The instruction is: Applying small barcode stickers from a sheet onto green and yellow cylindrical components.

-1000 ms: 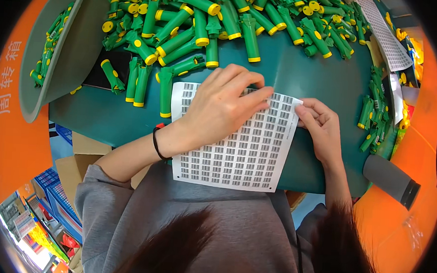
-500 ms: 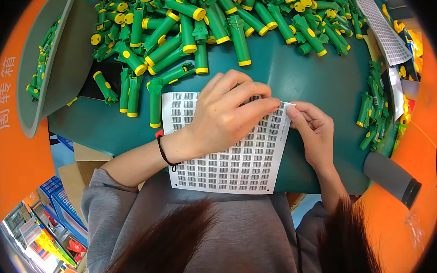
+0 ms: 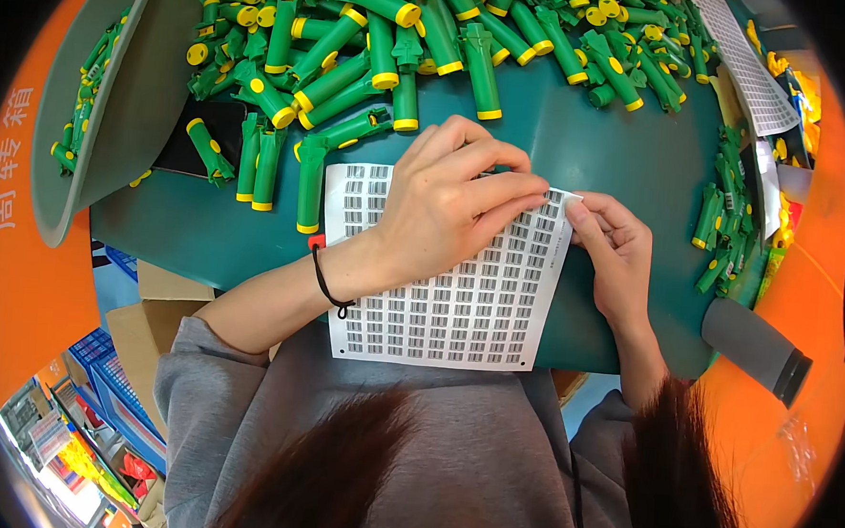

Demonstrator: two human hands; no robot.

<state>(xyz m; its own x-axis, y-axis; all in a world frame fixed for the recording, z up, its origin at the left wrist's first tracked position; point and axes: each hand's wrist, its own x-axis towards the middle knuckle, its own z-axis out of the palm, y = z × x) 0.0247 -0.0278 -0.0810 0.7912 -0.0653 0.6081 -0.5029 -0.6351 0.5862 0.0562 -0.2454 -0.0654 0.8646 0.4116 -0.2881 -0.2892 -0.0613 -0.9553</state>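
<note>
A white sheet of barcode labels (image 3: 439, 313) is held over the desk's front edge, just before a grey shirt (image 3: 434, 408); its upper right corner is gripped between thumb and fingers by the right hand (image 3: 614, 255); its upper middle is covered by the left hand (image 3: 450, 199), whose fingers are curled and pointed toward that corner, though whether anything is pinched in them cannot be told; the left hand is thus laid across the sheet, the right set at its rim; the longer side cannot be judged, the outline being partly hidden; beyond, the green desk (image 3: 591, 144) is heaped with yellow-ended green tubes (image 3: 441, 40), flanked by a grey bin (image 3: 139, 106) at left and a grey bottle (image 3: 748, 343) at right.
</note>
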